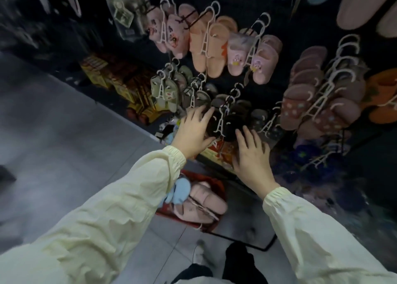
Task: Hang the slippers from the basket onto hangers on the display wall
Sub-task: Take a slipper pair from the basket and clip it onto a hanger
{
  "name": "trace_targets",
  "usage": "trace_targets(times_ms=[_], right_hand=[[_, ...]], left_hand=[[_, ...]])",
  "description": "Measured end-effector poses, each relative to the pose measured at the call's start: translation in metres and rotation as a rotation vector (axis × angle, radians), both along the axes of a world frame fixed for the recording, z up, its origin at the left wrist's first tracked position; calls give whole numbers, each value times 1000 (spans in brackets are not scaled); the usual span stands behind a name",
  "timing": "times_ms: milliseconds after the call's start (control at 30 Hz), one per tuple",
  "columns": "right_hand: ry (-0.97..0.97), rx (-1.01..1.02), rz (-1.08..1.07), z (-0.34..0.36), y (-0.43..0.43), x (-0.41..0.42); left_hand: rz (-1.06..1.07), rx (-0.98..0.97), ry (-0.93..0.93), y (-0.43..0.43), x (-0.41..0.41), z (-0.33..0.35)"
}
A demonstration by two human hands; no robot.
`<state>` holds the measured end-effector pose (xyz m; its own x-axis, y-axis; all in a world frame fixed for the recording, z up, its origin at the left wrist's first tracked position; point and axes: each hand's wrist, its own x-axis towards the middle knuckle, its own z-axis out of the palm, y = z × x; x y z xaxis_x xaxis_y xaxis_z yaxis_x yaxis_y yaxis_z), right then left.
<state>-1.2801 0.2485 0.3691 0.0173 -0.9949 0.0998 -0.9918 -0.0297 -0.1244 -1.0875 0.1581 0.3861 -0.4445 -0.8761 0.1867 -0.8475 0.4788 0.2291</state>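
Nearest us, the red basket (211, 179) sits on the floor just below the arms. It holds a pink pair (199, 206) and a blue plush pair (180, 192), so we judge more hanging is left to do. Above it, the left hand (193, 132) lies against the left side of the dark slippers (231, 122), fingers fairly straight and thumb underneath, with nothing clamped. The right hand (253, 157) is spread wide, its fingertips touching the same pair's lower right edge, also gripping nothing. The dark pair hangs on a white hanger (220, 124), low on the display wall (311, 26). We can't tell whether the hook is properly seated on its peg because of blur and dark-on-dark. That is the main risk: if both flat hands come away from a half-caught hook, the pair drops toward the basket or floor. The second risk is crowding, with a grey pair (261, 117) just to the right and another grey pair (194, 97) up-left, so a sideways nudge could tangle hooks or knock a neighbour loose. Farther up, the pink cartoon pair (242, 54) and the brown spotted pairs (294, 109) are well apart and probably safe.
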Motion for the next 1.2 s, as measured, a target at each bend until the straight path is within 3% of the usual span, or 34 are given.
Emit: trace_targets(times_ms=[467,633,800,1200], right_hand=[[14,454,37,-114,27,55],[49,632,68,-141,17,53],[-49,816,17,-168,-5,47],[-151,1131,-21,-259,-32,44]], left_hand=[[356,604,-22,65,101,-161],[500,760,-12,86,116,-184],[614,886,37,107,112,-200],[679,1176,45,112,100,-272]])
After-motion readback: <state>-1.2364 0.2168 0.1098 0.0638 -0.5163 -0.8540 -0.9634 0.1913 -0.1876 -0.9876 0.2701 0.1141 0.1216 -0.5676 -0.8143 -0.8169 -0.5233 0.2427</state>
